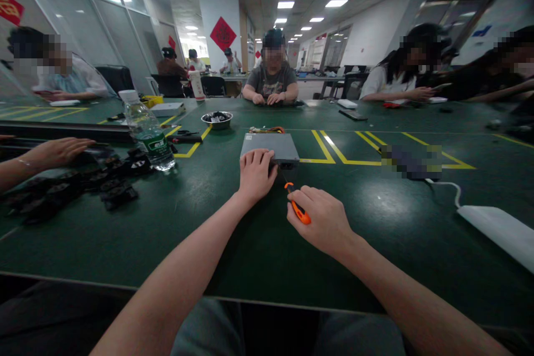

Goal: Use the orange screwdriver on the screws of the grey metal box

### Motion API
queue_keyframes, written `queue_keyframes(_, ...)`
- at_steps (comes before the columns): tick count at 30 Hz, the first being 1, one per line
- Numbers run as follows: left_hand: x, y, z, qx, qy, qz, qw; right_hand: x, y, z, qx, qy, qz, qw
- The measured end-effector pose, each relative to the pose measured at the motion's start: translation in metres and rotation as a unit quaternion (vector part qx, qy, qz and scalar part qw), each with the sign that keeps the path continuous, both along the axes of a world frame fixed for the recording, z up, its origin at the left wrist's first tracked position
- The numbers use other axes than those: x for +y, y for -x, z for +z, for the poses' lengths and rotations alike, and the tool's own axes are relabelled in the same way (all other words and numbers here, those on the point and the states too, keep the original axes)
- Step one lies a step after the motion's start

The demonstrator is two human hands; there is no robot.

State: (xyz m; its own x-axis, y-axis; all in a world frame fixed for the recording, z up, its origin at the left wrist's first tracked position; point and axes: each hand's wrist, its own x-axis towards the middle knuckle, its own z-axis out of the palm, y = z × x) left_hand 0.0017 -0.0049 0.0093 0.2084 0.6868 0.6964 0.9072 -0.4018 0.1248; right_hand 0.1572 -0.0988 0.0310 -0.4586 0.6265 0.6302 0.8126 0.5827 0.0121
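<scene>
In front of me a grey metal computer power supply (273, 143) lies flat on the green table (200, 245), its socket end facing me. My left hand (255, 175) grips its near left part, fingers over the top and thumb by the front side. Wrapped in the fingers of my right hand (323, 217) is a screwdriver (300, 212) with an orange and black handle. The screwdriver points toward the front side of the power supply near the socket. Whether its tip touches a screw is too small to tell. Coloured cables (267, 130) lie behind the power supply.
On the left stand a water bottle (152, 142) and several black parts (119, 193), with another person's hand (58, 151) beside them. A metal bowl (217, 120) of small dark parts stands farther back. A white device (496, 228) with a cable lies right. Co-workers sit around the table.
</scene>
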Motion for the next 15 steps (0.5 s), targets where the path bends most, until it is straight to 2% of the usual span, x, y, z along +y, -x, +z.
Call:
queue_keyframes(7,0.001,0.001,0.0,0.0,-0.002,0.003,1.0,0.0,-0.021,0.005,0.079,-0.121,0.027,0.989)
queue_keyframes(15,0.001,0.002,-0.001,0.007,-0.012,-0.007,1.0,0.008,-0.034,0.006,0.081,-0.131,0.02,0.988)
